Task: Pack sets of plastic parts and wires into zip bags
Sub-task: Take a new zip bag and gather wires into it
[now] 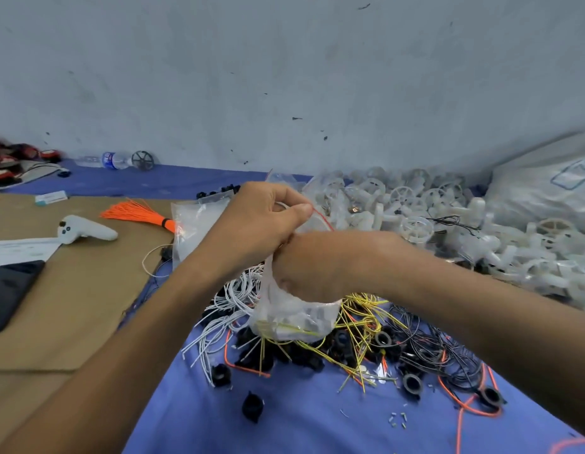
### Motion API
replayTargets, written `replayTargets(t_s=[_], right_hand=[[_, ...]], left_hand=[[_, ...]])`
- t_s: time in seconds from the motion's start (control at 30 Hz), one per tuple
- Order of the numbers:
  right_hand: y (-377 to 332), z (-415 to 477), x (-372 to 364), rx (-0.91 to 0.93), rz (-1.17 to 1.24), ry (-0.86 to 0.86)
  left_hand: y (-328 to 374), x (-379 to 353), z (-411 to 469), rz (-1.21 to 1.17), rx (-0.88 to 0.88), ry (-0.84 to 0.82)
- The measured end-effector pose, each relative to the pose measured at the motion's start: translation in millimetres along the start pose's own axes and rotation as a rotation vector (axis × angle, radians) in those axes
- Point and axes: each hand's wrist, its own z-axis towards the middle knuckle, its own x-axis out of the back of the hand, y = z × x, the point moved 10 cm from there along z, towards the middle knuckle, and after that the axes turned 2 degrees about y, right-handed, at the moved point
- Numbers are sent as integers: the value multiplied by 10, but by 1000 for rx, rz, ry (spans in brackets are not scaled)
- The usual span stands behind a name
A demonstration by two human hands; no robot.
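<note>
Left hand (268, 217): raised, fingers curled, thumb and forefinger pinching the upper edge of the zip bag (294, 319) together with a red wire (324, 219) that runs out to the right of the pinch.

Right hand (317, 267): just below and touching the left, back of the hand toward the camera, fingers turned down out of sight at the bag's upper part; whether they clasp the bag or reach into it cannot be told.

Zip bag: clear plastic, held up between both hands, its lower part hanging under the right hand above the wire pile; pale parts and a yellow wire show through it.

Beneath, on a blue cloth (284, 421):
- white wires (225, 299), a loose bunch, left of the bag;
- yellow wires (360, 319), right of the bag;
- thin black wires (448, 348), further right;
- loose orange wires (464, 404), looping among them;
- black plastic rings (383, 339), scattered through and around the pile.

Behind the hands: stack of empty clear bags (193, 224); heap of white plastic wheel parts (415, 208) along the wall; large white sack (546, 178) at far right.

Left side: cardboard sheet (71, 290) bearing a tied orange wire bundle (137, 213), a white handheld controller (85, 229) and a dark phone (9, 290). By the wall, a water bottle (111, 159) lying on its side.
</note>
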Motion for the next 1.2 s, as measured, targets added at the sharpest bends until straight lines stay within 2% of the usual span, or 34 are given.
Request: replayTargets(t_s=[0.13,0.2,0.27,0.37,0.43,0.47,0.53,0.6,0.7,0.73,0.87,1.07,1.2], right_hand=[[197,130,-461,-89,-57,-267],[242,131,-576,-87,-90,-323],[246,117,-529,-76,-39,-287],[330,51,-319,-49,99,-152],[402,15,-241,-49,113,-92],[423,-5,-231,-57,94,-92],[436,-51,-161,-67,82,-33],[414,-268,29,-42,184,153],[472,-946,257,-49,331,590],[508,-1117,153,-106,347,633],[698,-1238,-350,-299,437,538],[880,-1483,18,-265,622,828],[957,-1609,89,-203,882,960]], left_hand=[[32,36,-86,-21,23,-79],[95,49,-139,80,-20,-103],[176,66,-230,158,-97,-108],[230,22,-506,260,-218,-240],[174,-80,-725,491,-276,-383],[147,-98,-794,608,-306,-404],[152,-50,-823,719,-338,-340],[206,97,-782,690,-336,-216],[246,320,-768,644,-354,-92],[223,358,-777,618,-345,-82],[169,308,-791,549,-326,-89],[466,412,-784,518,-408,-17],[579,515,-719,425,-396,30]])
